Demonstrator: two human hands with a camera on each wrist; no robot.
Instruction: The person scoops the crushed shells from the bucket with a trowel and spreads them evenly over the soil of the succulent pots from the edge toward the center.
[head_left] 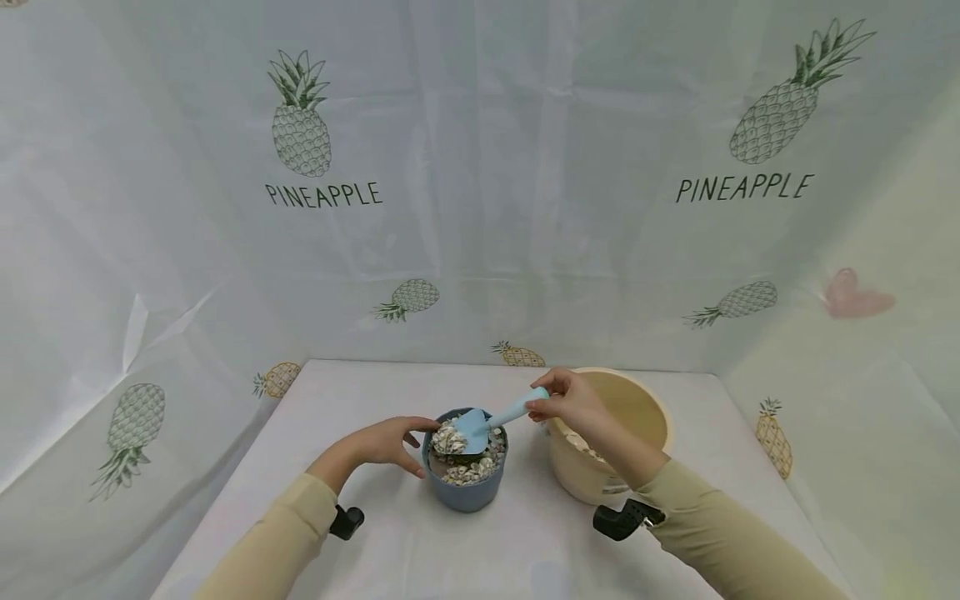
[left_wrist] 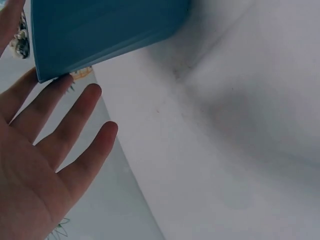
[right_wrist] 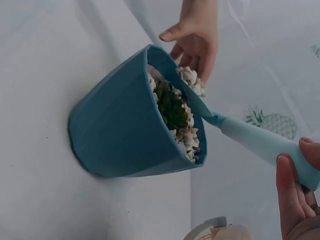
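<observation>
A small trowel (head_left: 519,409) with a light blue blade and handle is pinched near its handle end by my right hand (head_left: 573,406). Pale stones (head_left: 449,440) lie on its blade, over the mouth of a blue plant pot (head_left: 465,497). In the right wrist view, a green succulent (right_wrist: 171,109) grows inside the pot among more pale stones (right_wrist: 187,141). My left hand (head_left: 384,442) is at the pot's left side, its fingers spread. The left wrist view shows fingertips touching the pot's rim (left_wrist: 52,75).
A cream bucket (head_left: 573,468) stands right of the pot, under my right forearm, with pale stones (head_left: 583,446) inside. The white table (head_left: 405,533) carries both. A pineapple-printed curtain (head_left: 487,167) surrounds the table's back and sides.
</observation>
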